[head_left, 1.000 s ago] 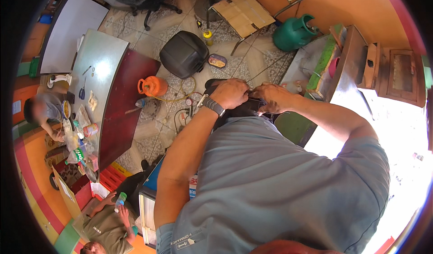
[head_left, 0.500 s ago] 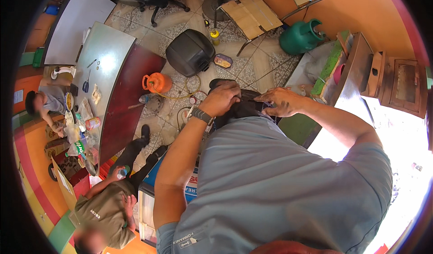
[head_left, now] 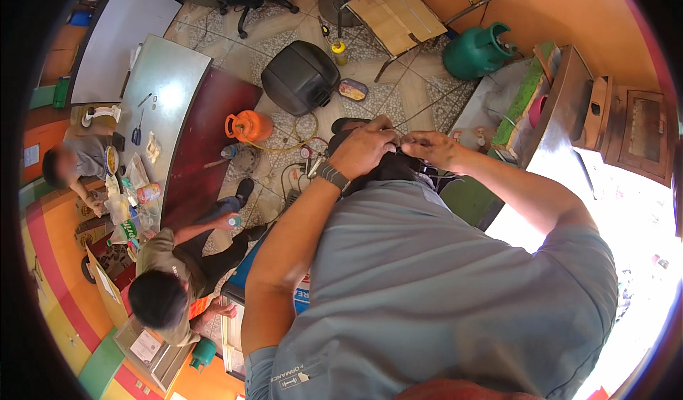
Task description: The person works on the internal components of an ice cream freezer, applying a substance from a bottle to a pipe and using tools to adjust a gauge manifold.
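At my waist, my left hand point(head_left: 363, 150) is closed at a dark object point(head_left: 395, 165), perhaps cloth or a strap; a grey-banded watch is on that wrist. Just right of it, my right hand point(head_left: 434, 149) has its fingertips bent together at the same dark object, almost meeting my left fingers. What either hand pinches is too small and covered to make out. Thin dark cords hang below my right hand.
A metal-topped table point(head_left: 153, 73) stands left, with a seated person point(head_left: 67, 162) behind it. Another person point(head_left: 160, 293) holds a small bottle at lower left. An orange gas cylinder point(head_left: 249, 126), black box point(head_left: 299, 76), cardboard-covered chair point(head_left: 395, 19) and green cylinder point(head_left: 473, 51) surround me.
My hands have shifted slightly at the dark object, coming closer together again. The person at lower left has sat up and leaned forward, reaching rightward with the bottle.
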`<move>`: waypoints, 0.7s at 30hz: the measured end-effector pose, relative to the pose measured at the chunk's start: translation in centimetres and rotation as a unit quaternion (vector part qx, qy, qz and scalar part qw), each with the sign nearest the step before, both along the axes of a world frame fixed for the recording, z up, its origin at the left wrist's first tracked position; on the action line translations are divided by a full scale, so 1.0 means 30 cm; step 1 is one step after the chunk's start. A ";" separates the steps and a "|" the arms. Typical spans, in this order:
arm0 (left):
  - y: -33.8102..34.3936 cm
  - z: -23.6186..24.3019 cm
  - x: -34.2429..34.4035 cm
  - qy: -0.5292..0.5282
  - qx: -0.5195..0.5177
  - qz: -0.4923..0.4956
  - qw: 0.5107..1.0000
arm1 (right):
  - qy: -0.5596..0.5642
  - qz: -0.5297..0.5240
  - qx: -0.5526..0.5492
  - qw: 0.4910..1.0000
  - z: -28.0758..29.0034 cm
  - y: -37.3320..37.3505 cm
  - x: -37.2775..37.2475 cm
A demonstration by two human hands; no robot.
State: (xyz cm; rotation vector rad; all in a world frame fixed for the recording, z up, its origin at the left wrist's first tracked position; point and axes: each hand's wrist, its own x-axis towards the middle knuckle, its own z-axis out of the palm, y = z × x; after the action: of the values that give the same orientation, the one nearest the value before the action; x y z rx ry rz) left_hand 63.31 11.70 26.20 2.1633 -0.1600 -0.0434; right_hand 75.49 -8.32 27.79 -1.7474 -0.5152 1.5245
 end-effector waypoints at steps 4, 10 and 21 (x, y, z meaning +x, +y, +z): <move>-0.029 -0.021 -0.050 0.036 -0.066 0.114 0.991 | -0.035 -0.007 0.004 0.999 -0.052 0.054 -0.012; 0.008 -0.083 -0.128 0.188 -0.308 0.154 0.920 | -0.040 0.095 0.018 0.995 -0.083 0.110 0.009; -0.022 -0.078 -0.151 0.101 0.008 0.094 0.990 | -0.305 0.221 0.233 0.896 -0.037 0.157 0.021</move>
State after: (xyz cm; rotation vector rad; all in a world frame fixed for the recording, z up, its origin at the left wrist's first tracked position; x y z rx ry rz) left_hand 58.79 11.06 23.86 2.1663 0.1626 -0.1557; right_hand 76.11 -3.62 26.68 -1.7544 -1.5495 0.9589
